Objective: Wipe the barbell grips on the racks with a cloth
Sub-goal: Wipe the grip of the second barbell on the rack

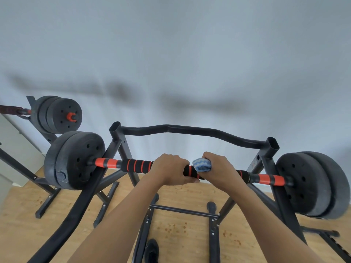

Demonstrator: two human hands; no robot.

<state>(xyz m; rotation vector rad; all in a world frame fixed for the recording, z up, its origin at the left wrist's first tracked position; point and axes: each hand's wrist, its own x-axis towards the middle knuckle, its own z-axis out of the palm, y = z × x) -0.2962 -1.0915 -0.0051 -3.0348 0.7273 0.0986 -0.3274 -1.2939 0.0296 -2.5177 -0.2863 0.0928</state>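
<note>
1. The barbell (193,170) is lying across its rack (121,147) w/ its long axis running left–right across the view, dipping a bit toward the right end. Weight plates (76,160) are capping the left end, another stack (311,185) the right.
2. Both hands are sitting on the foam grip (136,165) near mid-bar, almost side by side — a short stretch of black foam is showing btwn them.
3. The left hand (169,170) is wrapping around the bare foam, fingers curled over the top, thumb underneath; looks like it's steadying the bar.
4. The right hand (216,166) is clamping the blue-and-white cloth (202,165) against the bar, the cloth bunching out on the side facing the left hand.
5. Key relation: the grip is stretching away from the hands in both directions along the bar axis. To the right of the cloth hand there's a short run of striped foam, then the orange sleeve (269,179). To the left, a longer run of foam is lying beyond the left hand.
6. Judgement: the right hand is nearer the right section, so sliding the cloth outward along the axis is prob. the easy stroke; the left section would need the left hand to shift off first.
7. A second barbell (57,114) is resting on another rack at far left, well apart from both hands — prob. not yet wiped, can't tell.
</note>
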